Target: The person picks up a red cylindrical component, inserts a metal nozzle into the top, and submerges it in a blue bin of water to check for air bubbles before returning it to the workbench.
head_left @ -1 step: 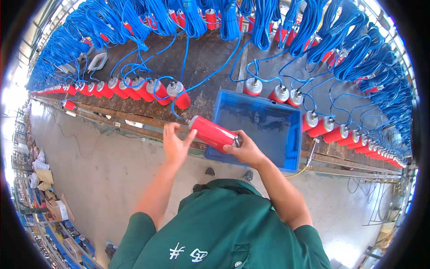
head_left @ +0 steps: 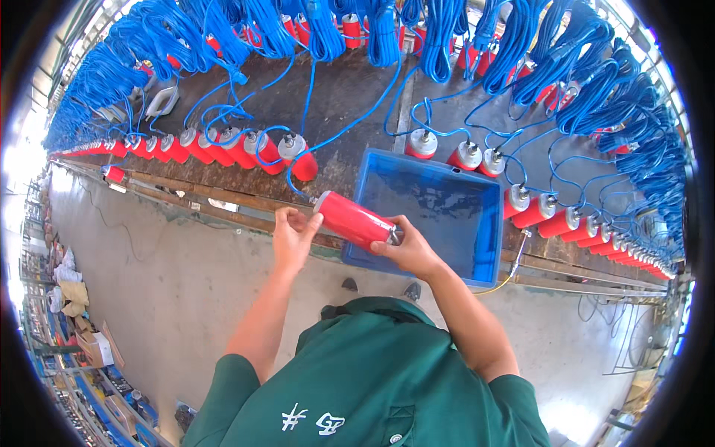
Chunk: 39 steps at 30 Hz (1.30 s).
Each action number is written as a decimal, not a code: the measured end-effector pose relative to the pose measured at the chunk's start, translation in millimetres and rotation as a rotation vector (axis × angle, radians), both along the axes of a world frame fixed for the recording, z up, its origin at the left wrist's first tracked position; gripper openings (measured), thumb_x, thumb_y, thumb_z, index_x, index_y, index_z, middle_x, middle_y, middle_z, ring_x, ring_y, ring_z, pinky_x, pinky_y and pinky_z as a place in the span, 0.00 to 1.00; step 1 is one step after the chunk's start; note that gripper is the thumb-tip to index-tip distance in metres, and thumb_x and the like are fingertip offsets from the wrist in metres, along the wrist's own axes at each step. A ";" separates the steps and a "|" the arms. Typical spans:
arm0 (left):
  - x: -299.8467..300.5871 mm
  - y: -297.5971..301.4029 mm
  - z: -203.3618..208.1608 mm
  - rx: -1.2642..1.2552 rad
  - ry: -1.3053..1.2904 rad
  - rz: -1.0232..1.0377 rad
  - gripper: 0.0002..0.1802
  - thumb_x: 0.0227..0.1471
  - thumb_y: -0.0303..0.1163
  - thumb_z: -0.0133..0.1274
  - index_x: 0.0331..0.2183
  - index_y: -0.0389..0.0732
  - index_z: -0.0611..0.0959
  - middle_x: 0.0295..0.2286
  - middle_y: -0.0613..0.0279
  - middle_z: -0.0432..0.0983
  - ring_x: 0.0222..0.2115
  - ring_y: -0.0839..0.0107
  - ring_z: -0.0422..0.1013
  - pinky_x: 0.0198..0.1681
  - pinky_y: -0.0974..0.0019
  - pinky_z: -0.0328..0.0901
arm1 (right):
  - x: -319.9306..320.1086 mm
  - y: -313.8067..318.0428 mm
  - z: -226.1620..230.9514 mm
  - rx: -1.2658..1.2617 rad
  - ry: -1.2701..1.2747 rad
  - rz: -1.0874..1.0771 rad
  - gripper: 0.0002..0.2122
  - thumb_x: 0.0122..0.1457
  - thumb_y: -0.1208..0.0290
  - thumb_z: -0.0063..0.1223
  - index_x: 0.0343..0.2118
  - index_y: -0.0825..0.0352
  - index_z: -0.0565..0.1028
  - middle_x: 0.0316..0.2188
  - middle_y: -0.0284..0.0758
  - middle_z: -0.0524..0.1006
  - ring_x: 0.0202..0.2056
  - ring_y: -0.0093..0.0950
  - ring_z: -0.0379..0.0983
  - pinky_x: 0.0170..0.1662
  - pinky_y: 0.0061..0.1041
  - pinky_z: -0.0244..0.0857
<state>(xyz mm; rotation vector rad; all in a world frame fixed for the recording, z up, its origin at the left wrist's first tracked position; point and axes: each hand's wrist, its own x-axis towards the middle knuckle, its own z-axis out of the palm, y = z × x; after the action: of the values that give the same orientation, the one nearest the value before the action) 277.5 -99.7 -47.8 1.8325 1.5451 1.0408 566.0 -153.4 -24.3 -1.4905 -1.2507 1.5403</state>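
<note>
A red cylinder [head_left: 354,220] with a silver end and a blue cable is held tilted over the left front edge of a blue plastic tub [head_left: 500,216]. My right hand [head_left: 412,247] grips its lower right end, where a metal fitting shows. At its upper left end, beside the cable, is my left hand [head_left: 293,240]; the thumb touches the rim and the fingers are curled, partly hidden. Shiny reflections in the tub look like shallow water.
Rows of similar red cylinders [head_left: 261,151] with metal caps line the dark workbench [head_left: 342,97] on both sides. Coiled blue cables [head_left: 436,45] hang and lie along the back. A yellow hose [head_left: 509,280] with a nozzle rests right of the tub. Boxes [head_left: 93,349] stand at the far left.
My left hand's fingers have shifted slightly right and curled closer to the cylinder's end. The cylinder and my right hand stay almost in place.
</note>
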 end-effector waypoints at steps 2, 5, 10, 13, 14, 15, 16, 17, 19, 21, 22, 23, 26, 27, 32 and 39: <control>3.0 -0.7 6.9 -0.543 -0.462 0.144 0.40 0.55 0.61 0.69 0.53 0.39 0.78 0.49 0.56 0.80 0.50 0.60 0.77 0.55 0.50 0.72 | -2.1 -1.3 -11.9 0.094 -0.058 -0.014 0.36 0.57 0.59 0.76 0.63 0.66 0.67 0.35 0.37 0.81 0.31 0.25 0.75 0.34 0.28 0.68; 11.9 10.4 15.8 -0.774 -0.736 -0.015 0.38 0.59 0.62 0.64 0.54 0.38 0.78 0.49 0.57 0.81 0.47 0.63 0.79 0.51 0.53 0.75 | -11.1 -0.5 12.1 0.198 -0.236 0.021 0.38 0.53 0.58 0.78 0.63 0.66 0.67 0.41 0.43 0.82 0.42 0.36 0.80 0.47 0.35 0.73; 20.7 27.6 17.1 -0.918 -1.017 0.017 0.35 0.58 0.52 0.69 0.53 0.33 0.80 0.42 0.55 0.84 0.45 0.62 0.82 0.48 0.57 0.77 | -26.8 -7.9 13.0 0.432 -0.510 0.062 0.40 0.52 0.58 0.78 0.65 0.64 0.67 0.49 0.51 0.82 0.53 0.52 0.79 0.55 0.45 0.73; 22.0 29.6 28.8 -0.792 -0.901 0.048 0.35 0.56 0.47 0.71 0.56 0.35 0.79 0.48 0.56 0.81 0.49 0.64 0.80 0.53 0.57 0.74 | -29.5 -8.5 16.8 0.357 -0.547 0.056 0.40 0.53 0.57 0.77 0.65 0.63 0.67 0.52 0.51 0.81 0.54 0.52 0.79 0.56 0.47 0.73; 21.7 33.4 32.5 -0.794 -0.897 0.039 0.35 0.56 0.47 0.71 0.56 0.35 0.79 0.48 0.56 0.81 0.49 0.64 0.80 0.53 0.57 0.74 | -28.3 -8.5 20.2 0.345 -0.525 0.026 0.40 0.53 0.60 0.77 0.66 0.63 0.66 0.51 0.48 0.82 0.49 0.49 0.80 0.54 0.44 0.74; 21.5 39.3 36.3 -0.572 -0.782 0.007 0.35 0.54 0.43 0.72 0.56 0.34 0.79 0.47 0.58 0.81 0.48 0.67 0.78 0.53 0.60 0.73 | -25.7 -9.2 24.4 0.332 -0.504 -0.005 0.40 0.54 0.62 0.77 0.67 0.64 0.66 0.51 0.46 0.83 0.45 0.45 0.82 0.51 0.41 0.75; 19.5 45.0 42.5 -0.346 -0.667 -0.018 0.35 0.52 0.38 0.74 0.56 0.33 0.79 0.46 0.59 0.80 0.47 0.70 0.77 0.53 0.63 0.71 | -21.5 -9.7 33.0 0.333 -0.505 -0.010 0.40 0.54 0.62 0.77 0.67 0.64 0.66 0.51 0.46 0.83 0.45 0.45 0.82 0.51 0.41 0.75; 19.8 51.4 59.8 -0.290 -0.681 -0.056 0.36 0.50 0.36 0.76 0.56 0.33 0.80 0.46 0.61 0.79 0.45 0.74 0.75 0.53 0.66 0.69 | -13.4 -12.7 44.1 0.267 -0.451 -0.054 0.38 0.55 0.62 0.76 0.67 0.64 0.66 0.50 0.45 0.84 0.41 0.43 0.81 0.48 0.40 0.75; 14.5 72.3 83.6 -0.132 -0.468 -0.125 0.36 0.48 0.37 0.77 0.55 0.33 0.80 0.45 0.60 0.81 0.45 0.73 0.76 0.52 0.65 0.71 | 4.3 -22.3 52.0 0.254 -0.397 -0.166 0.36 0.57 0.66 0.74 0.67 0.65 0.67 0.46 0.42 0.86 0.28 0.30 0.76 0.39 0.33 0.74; 16.8 93.5 88.5 0.092 -0.233 -0.198 0.37 0.45 0.39 0.79 0.52 0.34 0.80 0.43 0.57 0.83 0.44 0.67 0.79 0.50 0.61 0.73 | 17.0 -36.8 62.2 0.184 -0.325 -0.284 0.34 0.58 0.69 0.73 0.66 0.66 0.69 0.42 0.38 0.87 0.25 0.20 0.69 0.34 0.26 0.70; 22.2 102.8 87.9 0.092 -0.237 -0.210 0.37 0.45 0.39 0.79 0.52 0.34 0.80 0.43 0.57 0.83 0.44 0.67 0.79 0.50 0.61 0.73 | 25.9 -46.4 62.3 0.194 -0.325 -0.325 0.33 0.58 0.70 0.72 0.65 0.67 0.69 0.41 0.37 0.87 0.24 0.18 0.65 0.33 0.25 0.68; 29.4 112.7 86.4 0.185 -0.096 -0.207 0.37 0.43 0.39 0.79 0.51 0.36 0.80 0.43 0.56 0.82 0.44 0.63 0.80 0.49 0.58 0.73 | 33.0 -56.3 59.2 0.217 -0.299 -0.378 0.31 0.59 0.72 0.71 0.65 0.67 0.70 0.39 0.34 0.87 0.24 0.16 0.62 0.31 0.23 0.65; 40.4 139.5 63.9 0.351 0.112 -0.205 0.38 0.40 0.39 0.79 0.51 0.38 0.81 0.41 0.54 0.79 0.43 0.51 0.79 0.46 0.50 0.73 | 48.4 -81.5 61.8 0.215 -0.353 -0.457 0.29 0.60 0.73 0.69 0.64 0.68 0.71 0.37 0.32 0.86 0.24 0.15 0.62 0.30 0.21 0.63; 41.3 150.0 48.8 0.357 0.127 -0.195 0.38 0.41 0.40 0.79 0.51 0.37 0.81 0.41 0.54 0.79 0.42 0.50 0.79 0.45 0.50 0.73 | 49.6 -88.1 64.8 0.196 -0.293 -0.512 0.27 0.60 0.74 0.69 0.62 0.68 0.72 0.36 0.30 0.86 0.25 0.14 0.61 0.30 0.20 0.61; 62.8 177.8 -7.9 0.261 0.169 -0.173 0.39 0.43 0.42 0.77 0.53 0.37 0.80 0.44 0.54 0.78 0.42 0.49 0.79 0.45 0.51 0.74 | 61.8 -125.2 62.7 0.160 -0.383 -0.637 0.24 0.61 0.72 0.68 0.60 0.68 0.75 0.35 0.30 0.86 0.26 0.13 0.62 0.31 0.20 0.60; 51.6 184.6 -35.5 0.214 0.091 -0.265 0.39 0.43 0.37 0.76 0.55 0.39 0.79 0.46 0.54 0.76 0.49 0.51 0.76 0.53 0.51 0.73 | 57.1 -134.3 59.5 0.032 -0.404 -0.693 0.21 0.62 0.71 0.69 0.57 0.69 0.77 0.34 0.30 0.86 0.26 0.13 0.64 0.31 0.20 0.62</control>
<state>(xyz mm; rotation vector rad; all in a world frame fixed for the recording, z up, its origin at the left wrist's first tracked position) 329.1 84.9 -83.3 2.1875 1.2339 1.0404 623.1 -287.6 35.2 -1.9982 -0.8058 0.7853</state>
